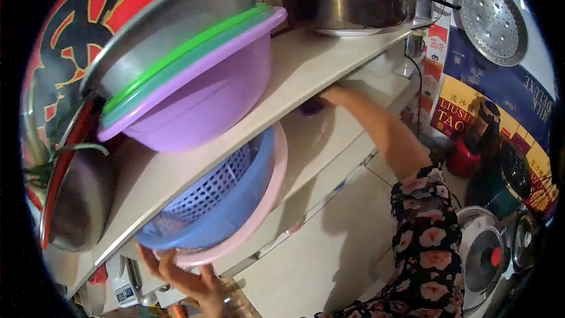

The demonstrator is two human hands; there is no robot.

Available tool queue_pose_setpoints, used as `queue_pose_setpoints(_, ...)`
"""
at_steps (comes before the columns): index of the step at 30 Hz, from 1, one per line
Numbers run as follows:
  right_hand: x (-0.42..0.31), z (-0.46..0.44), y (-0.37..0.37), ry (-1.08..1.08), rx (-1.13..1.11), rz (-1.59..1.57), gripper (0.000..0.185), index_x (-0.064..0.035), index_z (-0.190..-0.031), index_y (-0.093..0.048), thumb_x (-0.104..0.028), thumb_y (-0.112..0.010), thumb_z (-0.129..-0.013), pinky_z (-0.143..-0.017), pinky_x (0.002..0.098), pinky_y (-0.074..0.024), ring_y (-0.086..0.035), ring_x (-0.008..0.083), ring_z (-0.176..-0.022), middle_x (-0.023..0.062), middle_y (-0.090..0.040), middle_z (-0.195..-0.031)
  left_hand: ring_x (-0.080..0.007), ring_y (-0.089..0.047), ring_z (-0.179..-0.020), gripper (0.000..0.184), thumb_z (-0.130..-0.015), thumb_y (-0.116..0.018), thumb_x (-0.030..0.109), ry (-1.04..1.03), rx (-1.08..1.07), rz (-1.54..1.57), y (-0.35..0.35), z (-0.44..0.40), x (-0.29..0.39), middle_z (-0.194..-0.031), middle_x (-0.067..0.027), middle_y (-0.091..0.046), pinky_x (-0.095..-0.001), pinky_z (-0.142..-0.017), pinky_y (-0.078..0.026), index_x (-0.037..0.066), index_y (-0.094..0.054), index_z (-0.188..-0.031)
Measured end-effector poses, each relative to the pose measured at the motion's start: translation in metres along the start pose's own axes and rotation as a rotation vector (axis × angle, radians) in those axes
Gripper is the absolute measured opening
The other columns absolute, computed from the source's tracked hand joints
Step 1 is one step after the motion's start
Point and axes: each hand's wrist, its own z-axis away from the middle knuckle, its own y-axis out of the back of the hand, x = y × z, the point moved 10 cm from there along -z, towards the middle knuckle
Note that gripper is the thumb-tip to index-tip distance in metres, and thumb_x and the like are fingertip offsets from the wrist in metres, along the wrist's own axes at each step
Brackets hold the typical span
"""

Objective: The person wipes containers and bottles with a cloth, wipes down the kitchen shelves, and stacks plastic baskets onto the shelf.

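My left hand (188, 280) is closed at the lower rim of a nested stack on the lower shelf, its fingers at the edge. The stack holds a pink basin (281, 159), a blue basin (235, 224) and a blue-violet perforated basket (206, 185), all tilted. My right hand (333, 95) reaches beneath the upper shelf board, fingers partly hidden. Pressed to the lower shelf surface under it is a small dark purple bunched thing (312, 106), which looks like a cloth.
The upper shelf (329, 62) carries a purple basin (206, 106), a large metal basin (176, 29) and a steel steamer pot (359, 9). A perforated metal strainer (493, 20) hangs on the right wall. A red bottle (464, 156) and lidded pots stand at right.
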Motion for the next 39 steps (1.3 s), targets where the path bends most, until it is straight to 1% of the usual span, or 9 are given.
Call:
queue_pose_setpoints(2, -0.070, 0.038, 0.050, -0.093, 0.077, 0.186, 0.049, -0.0109, -0.131, -0.034, -0.035, -0.039, -0.089, -0.105, 0.0359, -0.0223, -0.025, 0.0268, -0.128, 0.0101, -0.031, -0.138, -0.0348, -0.023, -0.127, 0.053, -0.083, -0.054, 0.040, -0.026, 0.016, 0.008, 0.000, 0.006, -0.012, -0.137, -0.0210, -0.021, -0.0474, -0.101, -0.025, 0.008, -0.038, -0.121)
queue_pose_setpoints(4, -0.103, 0.032, 0.072, 0.371, 0.257, 0.866, 0.036, -0.0111, -0.122, -0.047, -0.020, -0.041, -0.088, -0.092, 0.0351, -0.0380, -0.049, 0.0249, -0.108, 0.0095, -0.049, -0.122, -0.0344, -0.023, -0.127, 0.064, -0.082, -0.053, 0.045, -0.063, -0.022, -0.066, 0.000, 0.005, -0.010, -0.137, -0.0213, -0.021, -0.0482, -0.101, -0.024, 0.005, -0.031, -0.126)
queue_pose_setpoints(14, -0.036, 0.022, 0.095, 0.135, 0.241, 0.905, 0.042, -0.0097, -0.122, -0.047, -0.032, -0.041, -0.087, -0.103, 0.0400, -0.0235, -0.034, 0.0303, -0.123, 0.0125, -0.040, -0.131, -0.0345, -0.023, -0.127, 0.069, -0.082, -0.055, 0.044, 0.039, 0.080, 0.037, -0.001, -0.005, -0.008, -0.137, -0.0211, -0.020, -0.0490, -0.102, -0.023, 0.003, -0.026, -0.129)
queue_pose_setpoints(16, -0.031, 0.047, 0.073, 0.054, -0.430, 1.138, 0.027, -0.0046, -0.093, -0.061, -0.018, -0.040, -0.084, -0.087, 0.0425, -0.0422, -0.052, 0.0318, -0.103, 0.0183, -0.056, -0.108, -0.0345, -0.023, -0.127, 0.070, -0.082, -0.055, 0.043, 0.070, 0.092, 0.073, -0.005, -0.004, -0.011, -0.137, -0.0211, -0.020, -0.0492, -0.102, -0.023, 0.003, -0.025, -0.130)
queue_pose_setpoints(17, -0.050, 0.069, 0.078, 0.396, -0.314, 1.280, 0.020, -0.0033, -0.084, -0.061, -0.014, -0.043, -0.081, -0.084, 0.0420, -0.0441, -0.054, 0.0318, -0.100, 0.0181, -0.059, -0.101, -0.0345, -0.023, -0.127, 0.070, -0.082, -0.055, 0.043, 0.088, 0.096, 0.092, -0.005, -0.002, -0.012, -0.137, -0.0211, -0.020, -0.0492, -0.102, -0.023, 0.003, -0.025, -0.130)
queue_pose_setpoints(21, -0.050, 0.111, 0.131, 0.404, -0.125, 1.033, 0.018, -0.0039, -0.087, -0.061, -0.011, -0.049, -0.075, -0.078, 0.0389, -0.0470, -0.057, 0.0309, -0.094, 0.0169, -0.061, -0.095, -0.0346, -0.023, -0.127, 0.072, -0.082, -0.056, 0.042, 0.160, 0.110, 0.179, -0.008, 0.006, -0.012, -0.137, -0.0210, -0.020, -0.0496, -0.102, -0.023, 0.002, -0.022, -0.132)
queue_pose_setpoints(23, 0.001, 0.101, 0.159, -0.026, -0.060, 0.927, 0.017, -0.0041, -0.086, -0.062, -0.009, -0.052, -0.072, -0.072, 0.0383, -0.0486, -0.060, 0.0298, -0.086, 0.0155, -0.062, -0.089, -0.0346, -0.023, -0.127, 0.075, -0.082, -0.056, 0.040, 0.096, 0.072, 0.086, -0.005, 0.004, -0.011, -0.138, -0.0207, -0.019, -0.0499, -0.102, -0.022, 0.001, -0.019, -0.133)
queue_pose_setpoints(34, 0.043, 0.079, 0.305, -0.069, 0.696, 0.967, 0.024, -0.0018, -0.089, -0.061, -0.016, -0.052, -0.072, -0.079, 0.0416, -0.0451, -0.056, 0.0360, -0.091, 0.0220, -0.059, -0.095, -0.0340, -0.021, -0.128, 0.078, -0.082, -0.056, 0.041, -0.022, -0.023, -0.043, -0.005, 0.001, -0.008, -0.139, -0.0201, -0.020, -0.0489, -0.104, -0.018, 0.001, -0.015, -0.135)
queue_pose_setpoints(39, 0.100, 0.046, 0.225, -0.014, -0.006, 1.230, 0.024, -0.0041, -0.082, -0.064, -0.020, -0.049, -0.072, -0.074, 0.0419, -0.0476, -0.059, 0.0342, -0.086, 0.0188, -0.061, -0.090, -0.0329, -0.019, -0.129, 0.078, -0.081, -0.059, 0.037, 0.006, -0.047, 0.001, -0.007, 0.004, -0.012, -0.140, -0.0201, -0.017, -0.0484, -0.103, -0.019, 0.003, -0.015, -0.136)
